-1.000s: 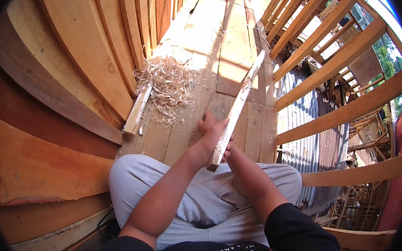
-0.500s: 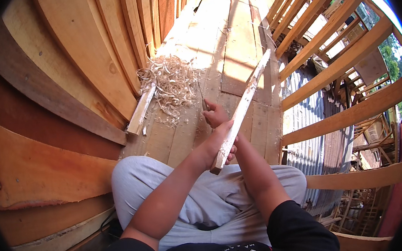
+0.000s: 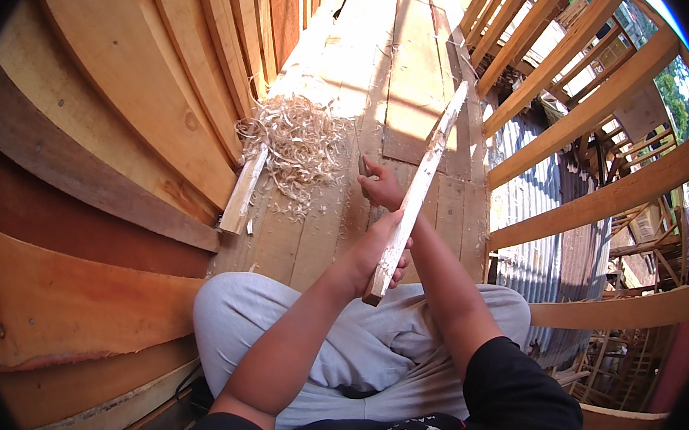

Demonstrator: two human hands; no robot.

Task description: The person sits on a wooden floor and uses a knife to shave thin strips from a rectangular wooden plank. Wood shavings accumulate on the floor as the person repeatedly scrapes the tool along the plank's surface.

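A long, pale wooden stick (image 3: 418, 188), whittled rough and narrower at its far end, slants up and to the right above my lap. My left hand (image 3: 376, 253) is wrapped around its lower part, close to the squared near end. Beyond it, my right hand (image 3: 383, 189) reaches past under the stick and is closed around a knife (image 3: 362, 164). Its thin blade points away from me, toward the floor boards, and stands apart from the stick. Part of the knife's handle is hidden by my fingers.
Curled wood shavings (image 3: 297, 141) lie heaped on the plank floor (image 3: 314, 246), beside a short wood block (image 3: 243, 193). Upright boards (image 3: 129, 94) line the left. A slatted wooden railing (image 3: 597, 201) runs along the right, with corrugated metal sheeting (image 3: 536, 198) below it.
My right hand with the knife has shifted a little farther out and to the right. The stick stays nearly in place in my left hand.
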